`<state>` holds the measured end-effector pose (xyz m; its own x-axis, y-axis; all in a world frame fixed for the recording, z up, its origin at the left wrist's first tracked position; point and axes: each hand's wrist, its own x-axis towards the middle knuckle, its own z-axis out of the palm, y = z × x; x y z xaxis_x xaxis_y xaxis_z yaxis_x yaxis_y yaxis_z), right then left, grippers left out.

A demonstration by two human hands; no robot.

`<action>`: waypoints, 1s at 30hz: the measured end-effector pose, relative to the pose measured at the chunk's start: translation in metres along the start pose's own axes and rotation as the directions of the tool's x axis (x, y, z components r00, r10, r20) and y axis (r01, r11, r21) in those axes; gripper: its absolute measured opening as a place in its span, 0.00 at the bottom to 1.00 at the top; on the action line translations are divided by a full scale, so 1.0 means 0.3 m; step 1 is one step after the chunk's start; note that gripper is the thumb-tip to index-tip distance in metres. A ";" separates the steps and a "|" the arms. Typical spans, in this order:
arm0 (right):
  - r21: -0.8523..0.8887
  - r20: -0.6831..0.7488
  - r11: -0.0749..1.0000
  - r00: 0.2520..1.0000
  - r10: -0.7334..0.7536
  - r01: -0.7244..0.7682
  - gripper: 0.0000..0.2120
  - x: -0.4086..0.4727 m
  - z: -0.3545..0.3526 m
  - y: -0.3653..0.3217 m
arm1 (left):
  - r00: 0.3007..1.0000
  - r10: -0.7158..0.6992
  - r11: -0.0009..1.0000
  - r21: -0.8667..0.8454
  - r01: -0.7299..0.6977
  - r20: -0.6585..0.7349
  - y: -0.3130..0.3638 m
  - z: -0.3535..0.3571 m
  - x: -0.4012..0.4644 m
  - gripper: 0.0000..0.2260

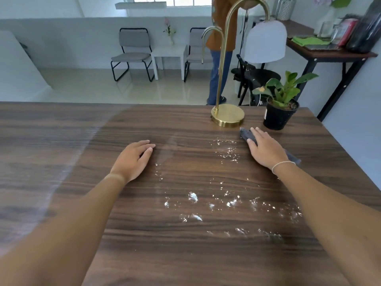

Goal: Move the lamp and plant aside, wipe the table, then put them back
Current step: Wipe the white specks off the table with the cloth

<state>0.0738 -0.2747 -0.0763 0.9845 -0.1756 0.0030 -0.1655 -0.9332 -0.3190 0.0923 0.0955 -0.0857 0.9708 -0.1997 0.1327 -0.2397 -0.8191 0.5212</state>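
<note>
A brass lamp with a round base, a curved neck and a white shade stands at the far edge of the dark wooden table. Right of it sits a green plant in a black pot. White crumbs and smears are scattered over the table's middle and right. My right hand lies flat on a dark grey cloth, just in front of the lamp base and pot. Resting palm down on the bare wood to the left, my left hand holds nothing, fingers loosely together.
Beyond the table's far edge a person stands behind the lamp. A second wooden desk with clutter is at the back right, near a black stool. Two grey chairs and a small white table stand across the tiled floor.
</note>
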 end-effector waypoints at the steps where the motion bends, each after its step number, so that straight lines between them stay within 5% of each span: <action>1: 0.000 0.005 1.000 1.000 -0.025 0.025 0.25 0.017 0.011 -0.041 | 1.000 -0.001 1.000 -0.004 0.001 -0.006 0.000 0.002 0.001 0.16; 10: 0.051 0.126 0.873 0.864 -0.487 0.485 0.25 -0.171 0.127 -0.339 | 1.000 0.028 0.999 -0.029 -0.028 -0.008 -0.018 0.004 0.008 0.16; 19: 0.028 0.078 0.977 0.974 -0.211 0.210 0.24 0.071 0.128 -0.372 | 1.000 0.002 0.992 -0.123 -0.003 -0.008 -0.027 0.006 0.011 0.17; 24: 0.083 0.130 0.917 0.908 -0.399 0.391 0.24 -0.002 0.193 -0.558 | 1.000 -0.013 0.982 -0.188 0.010 -0.016 -0.027 -0.002 0.016 0.17; 30: 0.135 0.141 0.867 0.857 -0.495 0.479 0.22 -0.186 0.151 -0.447 | 0.998 0.016 0.963 -0.270 -0.001 0.056 -0.036 -0.041 -0.008 0.16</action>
<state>0.0437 -0.1255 -0.0767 0.9342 0.3557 0.0269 0.3357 -0.8513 -0.4032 0.0925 0.1116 -0.0812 0.9655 -0.2427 0.0938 -0.2326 -0.6430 0.7297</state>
